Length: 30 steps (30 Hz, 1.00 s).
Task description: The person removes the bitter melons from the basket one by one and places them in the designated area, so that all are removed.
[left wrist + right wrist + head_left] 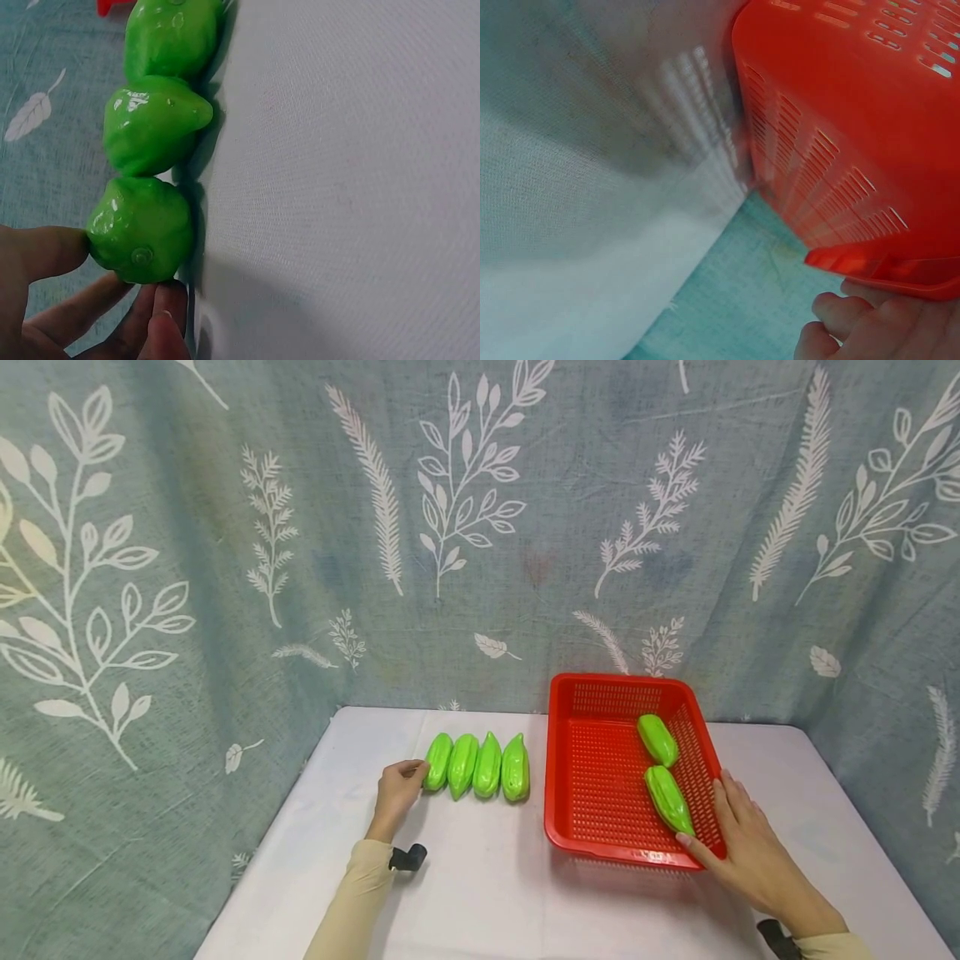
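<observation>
Four glossy green ribbed gourds lie side by side on the table. My left hand (400,789) is at the leftmost gourd (437,762), its thumb and curled fingertips pinching it near the near end. In the left wrist view the thumb (56,251) touches that gourd (141,231) on one side and the fingers lie against another. A red basket (551,760) stands to the right, holding two more gourds, one farther back (657,740) and one nearer (670,800). My right hand (757,852) rests on the basket's near right corner, fingers extended along its right rim.
A white cloth (480,877) covers the table. Behind and at both sides hangs a grey-green curtain (510,568) with white leaf prints. The basket's slotted side wall (817,172) shows in the right wrist view.
</observation>
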Available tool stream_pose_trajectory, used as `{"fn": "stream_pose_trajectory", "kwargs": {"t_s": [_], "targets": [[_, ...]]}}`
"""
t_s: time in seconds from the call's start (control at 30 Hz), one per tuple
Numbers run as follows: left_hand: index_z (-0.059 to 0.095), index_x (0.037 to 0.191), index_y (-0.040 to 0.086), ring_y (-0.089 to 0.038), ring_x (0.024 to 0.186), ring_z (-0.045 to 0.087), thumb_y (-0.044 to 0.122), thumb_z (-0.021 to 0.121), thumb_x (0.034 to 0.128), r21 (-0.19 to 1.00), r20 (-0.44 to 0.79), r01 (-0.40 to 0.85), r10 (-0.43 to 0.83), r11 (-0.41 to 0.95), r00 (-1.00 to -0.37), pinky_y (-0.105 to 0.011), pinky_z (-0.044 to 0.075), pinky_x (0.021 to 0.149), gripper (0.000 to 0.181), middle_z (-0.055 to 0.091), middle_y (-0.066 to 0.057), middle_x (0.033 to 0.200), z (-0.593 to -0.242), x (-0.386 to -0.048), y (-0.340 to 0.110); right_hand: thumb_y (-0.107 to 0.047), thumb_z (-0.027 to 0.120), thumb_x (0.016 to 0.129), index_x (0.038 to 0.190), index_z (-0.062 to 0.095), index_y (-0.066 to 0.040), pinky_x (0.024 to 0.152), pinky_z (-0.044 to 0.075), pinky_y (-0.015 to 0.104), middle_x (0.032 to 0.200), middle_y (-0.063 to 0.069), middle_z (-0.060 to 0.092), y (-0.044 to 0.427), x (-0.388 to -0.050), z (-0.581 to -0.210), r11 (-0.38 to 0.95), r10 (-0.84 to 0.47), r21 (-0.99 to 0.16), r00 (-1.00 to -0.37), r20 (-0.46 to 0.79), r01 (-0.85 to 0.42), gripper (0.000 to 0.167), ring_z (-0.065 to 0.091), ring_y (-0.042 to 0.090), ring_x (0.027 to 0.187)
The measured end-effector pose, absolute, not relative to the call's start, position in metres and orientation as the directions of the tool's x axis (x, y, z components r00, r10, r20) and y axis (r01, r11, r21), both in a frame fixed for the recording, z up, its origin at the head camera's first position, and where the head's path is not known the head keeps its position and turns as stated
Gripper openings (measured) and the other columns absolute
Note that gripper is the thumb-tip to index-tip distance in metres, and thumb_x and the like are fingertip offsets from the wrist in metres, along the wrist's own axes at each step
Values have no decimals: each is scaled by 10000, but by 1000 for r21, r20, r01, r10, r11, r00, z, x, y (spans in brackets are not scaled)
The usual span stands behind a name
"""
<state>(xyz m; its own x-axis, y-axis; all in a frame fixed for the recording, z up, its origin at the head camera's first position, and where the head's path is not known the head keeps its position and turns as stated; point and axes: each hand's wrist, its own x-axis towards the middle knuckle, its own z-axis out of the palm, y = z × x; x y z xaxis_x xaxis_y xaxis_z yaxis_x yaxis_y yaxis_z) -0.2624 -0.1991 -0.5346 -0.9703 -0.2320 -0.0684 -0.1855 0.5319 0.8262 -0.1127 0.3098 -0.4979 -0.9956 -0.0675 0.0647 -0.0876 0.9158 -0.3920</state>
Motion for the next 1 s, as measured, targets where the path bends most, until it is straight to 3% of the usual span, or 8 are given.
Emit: {"fn": "stream_pose_trajectory", "kwargs": {"t_s": [0.2, 0.47, 0.73, 1.0], "targets": [[674, 1300, -12, -336, 1068, 716, 317, 609, 1022, 823, -71, -187, -230, 536, -971, -369, 587, 835, 436, 709, -255, 1243, -535, -262, -201, -625, 589, 961, 1622, 47, 74, 1182, 199, 755, 1689, 339, 41, 310, -112, -499, 914, -75, -394, -994, 85, -103, 1105, 125, 560, 1533], [658, 1322, -16, -413, 1199, 657, 326, 615, 1014, 821, -47, -195, -278, 537, -960, -525, 535, 1008, 462, 682, -265, 1300, -541, -266, -209, -616, 589, 965, 1623, 43, 72, 1183, 193, 755, 1692, 338, 34, 311, -113, -500, 914, -84, -390, -991, 100, -116, 1097, 112, 565, 1538], [653, 1326, -16, -407, 1209, 649, 321, 591, 1033, 830, -27, -186, -295, 526, -955, -515, 541, 1002, 451, 670, -254, 1324, -537, -265, -219, -623, 592, 960, 1624, 39, 70, 1183, 191, 755, 1686, 348, 52, 310, -113, -501, 915, -84, -388, -992, 93, -114, 1107, 99, 567, 1542], [653, 1342, 4, -375, 1200, 652, 309, 609, 1025, 858, 49, -103, -279, 504, -959, -496, 556, 979, 442, 675, -214, 1336, -510, -260, -210, -637, 568, 968, 1618, 25, 82, 1181, 177, 763, 1683, 361, 33, 310, -113, -498, 914, -75, -395, -995, 65, -95, 1112, 72, 571, 1545]]}}
